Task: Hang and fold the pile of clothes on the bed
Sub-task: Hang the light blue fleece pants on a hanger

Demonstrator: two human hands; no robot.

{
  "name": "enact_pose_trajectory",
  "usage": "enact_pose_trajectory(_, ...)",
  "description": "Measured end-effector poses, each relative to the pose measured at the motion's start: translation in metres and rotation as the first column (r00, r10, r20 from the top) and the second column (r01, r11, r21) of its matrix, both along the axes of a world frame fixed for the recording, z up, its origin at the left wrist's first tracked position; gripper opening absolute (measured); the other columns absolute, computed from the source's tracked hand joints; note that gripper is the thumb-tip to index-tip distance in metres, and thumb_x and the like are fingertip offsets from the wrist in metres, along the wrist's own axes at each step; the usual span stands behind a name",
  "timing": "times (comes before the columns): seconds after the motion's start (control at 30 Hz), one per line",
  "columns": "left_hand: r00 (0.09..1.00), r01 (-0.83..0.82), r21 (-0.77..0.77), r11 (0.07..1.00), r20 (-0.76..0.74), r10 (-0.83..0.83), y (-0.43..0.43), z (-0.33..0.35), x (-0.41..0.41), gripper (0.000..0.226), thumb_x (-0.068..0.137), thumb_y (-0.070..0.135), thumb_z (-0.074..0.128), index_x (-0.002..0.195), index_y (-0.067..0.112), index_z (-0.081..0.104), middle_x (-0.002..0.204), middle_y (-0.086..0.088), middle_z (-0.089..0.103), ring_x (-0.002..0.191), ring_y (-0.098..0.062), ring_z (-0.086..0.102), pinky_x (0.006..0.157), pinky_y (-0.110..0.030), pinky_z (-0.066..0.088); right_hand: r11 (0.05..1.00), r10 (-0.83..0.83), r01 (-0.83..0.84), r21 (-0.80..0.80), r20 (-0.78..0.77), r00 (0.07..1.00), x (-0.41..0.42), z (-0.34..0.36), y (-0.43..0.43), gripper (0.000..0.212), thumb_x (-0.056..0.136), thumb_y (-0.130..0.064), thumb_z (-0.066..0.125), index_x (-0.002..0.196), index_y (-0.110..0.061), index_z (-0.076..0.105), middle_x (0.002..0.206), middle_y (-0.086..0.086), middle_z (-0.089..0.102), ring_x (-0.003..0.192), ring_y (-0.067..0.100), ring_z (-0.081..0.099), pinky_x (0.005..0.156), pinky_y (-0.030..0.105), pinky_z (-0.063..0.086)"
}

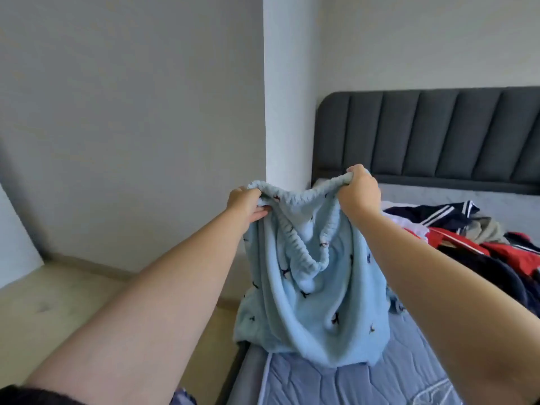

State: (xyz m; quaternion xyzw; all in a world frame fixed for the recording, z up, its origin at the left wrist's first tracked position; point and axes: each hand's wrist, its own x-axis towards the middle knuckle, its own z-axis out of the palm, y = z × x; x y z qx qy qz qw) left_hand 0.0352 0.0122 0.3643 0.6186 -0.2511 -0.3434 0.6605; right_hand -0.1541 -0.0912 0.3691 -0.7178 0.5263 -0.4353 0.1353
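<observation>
A light blue fleece garment (315, 293) with small dark prints and an elastic waistband hangs in front of me over the bed's near corner. My left hand (245, 204) grips the waistband at its left end. My right hand (361, 192) grips the waistband at its right end, a little higher. The band is stretched between both hands and the fabric's lower edge touches the mattress (365, 384). A pile of clothes (482, 244) in navy, red, white and grey lies on the bed to the right.
The bed has a blue quilted mattress and a dark grey padded headboard (438, 135) at the back. A white wall column (287, 89) stands behind the garment. Beige floor (73, 311) lies to the left of the bed.
</observation>
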Motion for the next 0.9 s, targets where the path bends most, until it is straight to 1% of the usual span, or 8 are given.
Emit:
enact_pose_trajectory(0.13,0.968,0.187,0.318,0.929,0.101,-0.23,-0.012,-0.122,-0.029,0.048,0.093,0.012,0.051,0.138,0.02,0.036,0.128,-0.017,0.056,0.108,-0.03,0.059,0.087,-0.038,0.049,0.933,0.157,-0.047,0.357,-0.287,0.945,-0.015,-0.138,-0.005,0.061,0.093,-0.009,0.045,0.148,-0.002,0.021,0.147,0.022,0.034,0.132,0.035,0.037,0.101,0.037,0.032)
enact_pose_trajectory(0.27,0.894,0.307,0.498,0.811,0.141,-0.425,-0.011,-0.22,-0.054,0.073,0.091,0.011,0.055,0.152,0.024,0.016,0.143,-0.009,0.042,0.117,-0.026,0.051,0.082,-0.034,0.047,0.808,0.315,-0.003,0.589,-0.428,0.847,-0.028,-0.247,0.003,0.061,0.096,-0.025,0.042,0.15,-0.013,0.017,0.153,0.013,0.023,0.137,0.035,0.027,0.113,0.044,0.023)
enact_pose_trajectory(0.33,0.843,0.391,0.55,0.738,0.107,-0.526,-0.011,-0.263,-0.062,0.076,0.092,0.014,0.053,0.152,0.029,0.009,0.151,-0.003,0.032,0.119,-0.021,0.047,0.09,-0.033,0.043,0.714,0.372,-0.014,0.7,-0.363,0.854,-0.033,-0.292,0.013,0.066,0.096,-0.03,0.045,0.151,-0.013,0.013,0.154,0.011,0.018,0.141,0.032,0.02,0.114,0.041,0.022)
enact_pose_trajectory(0.43,0.758,0.426,0.614,0.665,0.159,-0.632,-0.007,-0.307,-0.066,0.079,0.093,0.017,0.05,0.152,0.036,0.002,0.154,0.0,0.025,0.094,-0.009,0.045,0.085,-0.031,0.041,0.648,0.39,-0.051,0.76,-0.273,0.879,-0.039,-0.342,0.035,0.073,0.094,-0.033,0.05,0.152,-0.014,0.01,0.157,0.005,0.017,0.143,0.026,0.019,0.115,0.037,0.021)
enact_pose_trajectory(0.53,0.636,0.38,0.63,0.677,0.353,-0.686,0.013,-0.331,-0.069,0.083,0.093,0.015,0.048,0.151,0.036,-0.007,0.159,0.006,0.009,0.124,-0.014,0.042,0.092,-0.028,0.039,0.673,0.352,-0.082,0.735,-0.221,0.91,-0.041,-0.361,0.043,0.074,0.09,-0.029,0.054,0.151,-0.019,0.015,0.154,0.002,0.025,0.138,0.025,0.029,0.111,0.035,0.026)
enact_pose_trajectory(0.67,0.431,0.34,0.53,0.777,0.646,-0.629,0.039,-0.341,-0.084,0.078,0.09,0.004,0.044,0.153,0.027,0.004,0.161,-0.001,-0.003,0.146,-0.02,0.011,0.115,-0.03,0.022,0.682,0.316,-0.142,0.718,-0.114,0.942,-0.042,-0.361,0.043,0.071,0.086,-0.025,0.055,0.149,-0.022,0.023,0.149,0.002,0.033,0.131,0.026,0.04,0.108,0.034,0.033)
enact_pose_trajectory(0.8,0.302,0.309,0.446,0.84,0.792,-0.531,0.035,-0.326,-0.09,0.06,0.087,0.002,0.052,0.144,0.012,0.037,0.153,-0.01,0.026,0.133,-0.03,0.035,0.105,-0.042,0.037,0.733,0.273,-0.167,0.66,-0.061,0.96,-0.051,-0.361,0.058,0.069,0.086,-0.018,0.055,0.149,-0.022,0.025,0.154,-0.001,0.028,0.136,0.02,0.033,0.11,0.031,0.03)
enact_pose_trajectory(0.9,0.149,0.306,0.425,0.852,0.863,-0.483,0.04,-0.331,-0.09,0.048,0.08,-0.001,0.058,0.127,0.002,0.055,0.14,-0.018,0.044,0.119,-0.037,0.048,0.094,-0.048,0.045,0.792,0.192,-0.131,0.596,-0.039,0.981,-0.061,-0.359,0.069,0.047,0.09,-0.013,0.05,0.136,-0.013,0.044,0.14,0.004,0.046,0.126,0.023,0.045,0.099,0.029,0.037)
